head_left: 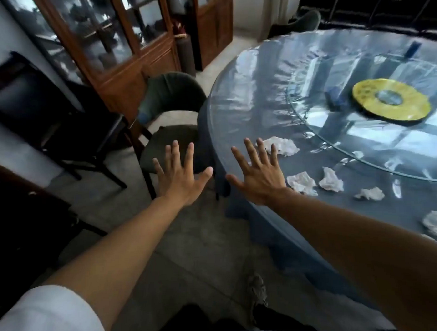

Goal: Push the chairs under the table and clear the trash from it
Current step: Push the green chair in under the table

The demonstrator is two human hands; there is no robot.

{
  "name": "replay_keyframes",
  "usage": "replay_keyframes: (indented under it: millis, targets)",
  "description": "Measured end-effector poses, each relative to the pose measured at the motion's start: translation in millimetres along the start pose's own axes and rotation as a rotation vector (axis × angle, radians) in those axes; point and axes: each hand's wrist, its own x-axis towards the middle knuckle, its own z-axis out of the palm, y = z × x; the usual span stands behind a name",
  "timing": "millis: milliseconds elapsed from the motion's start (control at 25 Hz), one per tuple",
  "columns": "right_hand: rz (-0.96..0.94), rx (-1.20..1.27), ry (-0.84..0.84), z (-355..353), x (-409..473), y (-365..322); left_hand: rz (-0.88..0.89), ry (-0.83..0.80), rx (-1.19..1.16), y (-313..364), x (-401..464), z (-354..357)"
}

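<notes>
A round table (247, 95) with a blue cloth under clear plastic fills the right side. Several crumpled white tissues lie near its front edge, one (282, 144) by my fingertips, another (302, 182) beside my wrist, a third (331, 180) further right. A dark green curved-back chair (170, 92) stands at the table's left edge, its seat partly under the cloth. My left hand (180, 175) is stretched out flat in front of that seat, fingers spread, holding nothing. My right hand (258, 175) is spread over the table's rim, also empty.
A glass turntable (360, 140) carries a yellow plate (391, 100) and a small blue object (335, 97). A black chair (37, 104) and wooden glass-door cabinets (124, 44) stand at left. Another green chair (304, 21) sits at the far side. My shoe (257, 290) is on the tiled floor.
</notes>
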Motion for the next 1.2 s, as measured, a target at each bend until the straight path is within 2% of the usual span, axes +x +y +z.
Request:
replay_keyframes:
  millis: [280,640,920,1200]
  targets:
    - [-0.200,-0.001,-0.104,25.4,68.4,-12.9,-0.214,-0.063,0.085,-30.1,12.0,17.1]
    - [-0.422,0.056,-0.232,53.1,149.6,-96.6,-0.530,-0.136,-0.027,-115.7,18.1,34.7]
    - [-0.406,0.009,-0.291,81.9,242.2,-190.1,-0.574,-0.190,-0.056,-237.5,82.1,36.7]
    - [-0.279,-0.037,-0.367,96.1,327.2,-269.0,-0.508,-0.253,-0.085,-347.2,147.6,19.3]
